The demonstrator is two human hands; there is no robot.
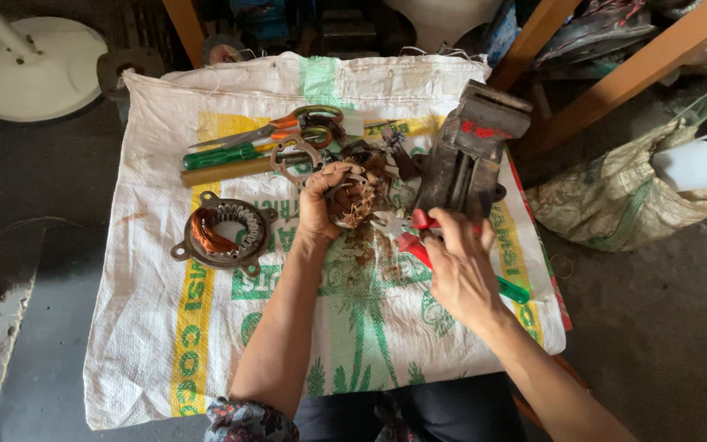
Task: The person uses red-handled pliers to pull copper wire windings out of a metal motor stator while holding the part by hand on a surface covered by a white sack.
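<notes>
Hands [321,200] [460,262] grip tangled copper-wound stator [352,199] and red-handled pliers [417,233].

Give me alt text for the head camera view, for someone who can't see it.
A person's left hand grips a motor stator with frayed copper windings while the right hand holds red-handled pliers beside it, over a woven sack spread as a work surface. A second stator, scissors, a green-handled screwdriver and a bench vise also lie there.
</notes>
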